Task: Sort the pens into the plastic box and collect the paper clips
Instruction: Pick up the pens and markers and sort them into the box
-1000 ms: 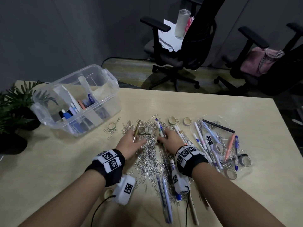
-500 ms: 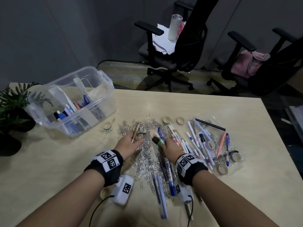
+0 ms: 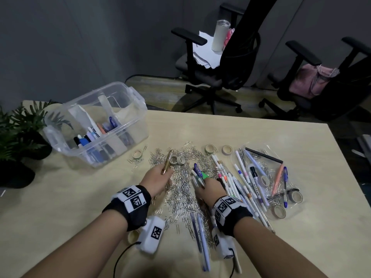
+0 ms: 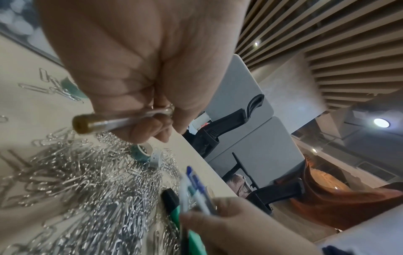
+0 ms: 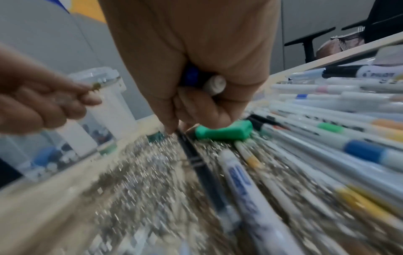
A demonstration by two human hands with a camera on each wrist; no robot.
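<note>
A heap of silver paper clips [image 3: 180, 183] [image 4: 72, 174] covers the table's middle. My left hand [image 3: 158, 177] [image 4: 152, 120] pinches a gold pen [image 3: 167, 161] [image 4: 122, 121] above the heap's left side. My right hand [image 3: 207, 188] [image 5: 196, 96] grips a bundle of pens [image 3: 197, 174] [image 4: 194, 188], blue, white and one green marker [image 5: 224, 132]. The clear plastic box [image 3: 138, 103] stands at the back left with several pens inside. More pens [image 3: 243, 183] [image 5: 327, 131] lie in a spread to the right of my right hand.
A potted plant [image 3: 18, 133] sits at the left table edge beside the box. Small tape rolls [image 3: 226, 149] lie scattered among the clips and pens. A clear pouch [image 3: 271, 157] lies under the right-hand pens. Two office chairs [image 3: 216, 73] stand beyond the table's far edge.
My right hand has gathered more pens into its grip, now including a green marker, and drawn back slightly toward me. My left hand still holds the gold pen in about the same place.
</note>
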